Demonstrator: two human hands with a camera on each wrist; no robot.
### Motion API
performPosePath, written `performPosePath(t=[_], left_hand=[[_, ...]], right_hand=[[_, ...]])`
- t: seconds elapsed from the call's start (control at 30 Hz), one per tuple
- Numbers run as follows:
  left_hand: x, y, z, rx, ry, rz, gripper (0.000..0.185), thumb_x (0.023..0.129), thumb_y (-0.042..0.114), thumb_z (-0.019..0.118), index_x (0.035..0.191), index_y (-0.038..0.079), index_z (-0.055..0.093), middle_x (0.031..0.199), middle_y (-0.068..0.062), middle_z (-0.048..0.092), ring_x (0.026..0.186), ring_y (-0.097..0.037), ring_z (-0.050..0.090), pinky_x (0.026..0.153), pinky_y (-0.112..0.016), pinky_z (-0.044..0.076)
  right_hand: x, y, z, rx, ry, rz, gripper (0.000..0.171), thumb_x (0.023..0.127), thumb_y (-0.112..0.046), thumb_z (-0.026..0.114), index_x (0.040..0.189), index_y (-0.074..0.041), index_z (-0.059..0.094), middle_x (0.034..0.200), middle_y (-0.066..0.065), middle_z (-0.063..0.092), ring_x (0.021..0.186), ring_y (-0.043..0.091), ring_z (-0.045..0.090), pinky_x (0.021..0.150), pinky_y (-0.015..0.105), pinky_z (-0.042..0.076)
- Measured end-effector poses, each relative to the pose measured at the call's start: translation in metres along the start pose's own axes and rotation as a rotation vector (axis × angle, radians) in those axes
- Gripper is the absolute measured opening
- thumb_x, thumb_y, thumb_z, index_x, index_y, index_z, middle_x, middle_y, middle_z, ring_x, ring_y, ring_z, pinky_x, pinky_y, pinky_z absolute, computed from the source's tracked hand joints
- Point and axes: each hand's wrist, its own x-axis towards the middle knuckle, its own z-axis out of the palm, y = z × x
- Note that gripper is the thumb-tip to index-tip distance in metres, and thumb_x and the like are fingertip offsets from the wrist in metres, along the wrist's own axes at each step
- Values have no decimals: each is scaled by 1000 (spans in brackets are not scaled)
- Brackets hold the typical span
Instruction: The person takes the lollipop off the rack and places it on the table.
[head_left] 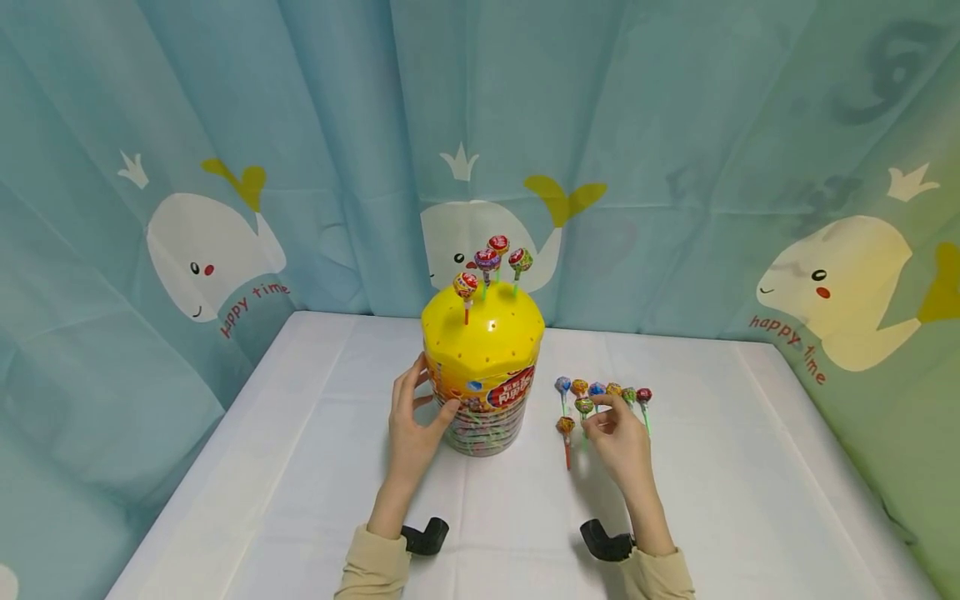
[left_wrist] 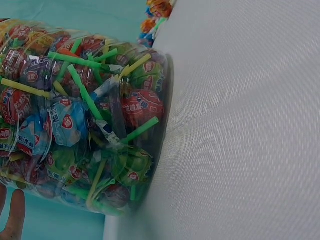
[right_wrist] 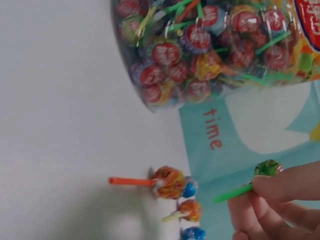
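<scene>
- Right hand (head_left: 621, 442): thumb and fingers pinching a green lollipop (head_left: 583, 407), stick downward.
- Left hand (head_left: 414, 433): spread wide, touching the jar (head_left: 480, 429).
- Table (head_left: 712, 500): open room in front and at both sides; loose lollipops (head_left: 596, 389) right of the jar.
- Yellow lid (head_left: 495, 342): four lollipops (head_left: 487, 260) standing; we judge another is going in, needing a lift above it to a free hole (head_left: 492, 326).
- Curtain (head_left: 337, 125): hangs behind.

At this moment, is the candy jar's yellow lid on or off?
On: the yellow lid covers the top of the upright candy jar, with lollipops standing in it.

white table (head_left: 322, 467); whale curtain (head_left: 345, 125), dim marks (head_left: 888, 71), perhaps letters
</scene>
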Motion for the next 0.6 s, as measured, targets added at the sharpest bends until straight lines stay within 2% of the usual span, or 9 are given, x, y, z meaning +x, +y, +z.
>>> performPosePath(t=[0.33, 0.6], left_hand=[[0, -1, 0, -8, -2, 8, 73, 79, 1, 70, 145, 0, 38, 131, -26, 46, 119, -35, 47, 84, -58, 48], [0, 0, 0, 0, 1, 8, 73, 79, 0, 70, 145, -1, 37, 131, -27, 46, 118, -36, 47, 84, -57, 48]], right_hand=[[1, 11, 2, -60, -49, 83, 35, 79, -6, 65, 113, 1, 63, 83, 15, 73, 75, 27, 68, 65, 34, 47], [2, 19, 5, -73, -82, 143, 33, 77, -7, 63, 109, 0, 64, 79, 11, 72, 65, 17, 63, 63, 33, 45]])
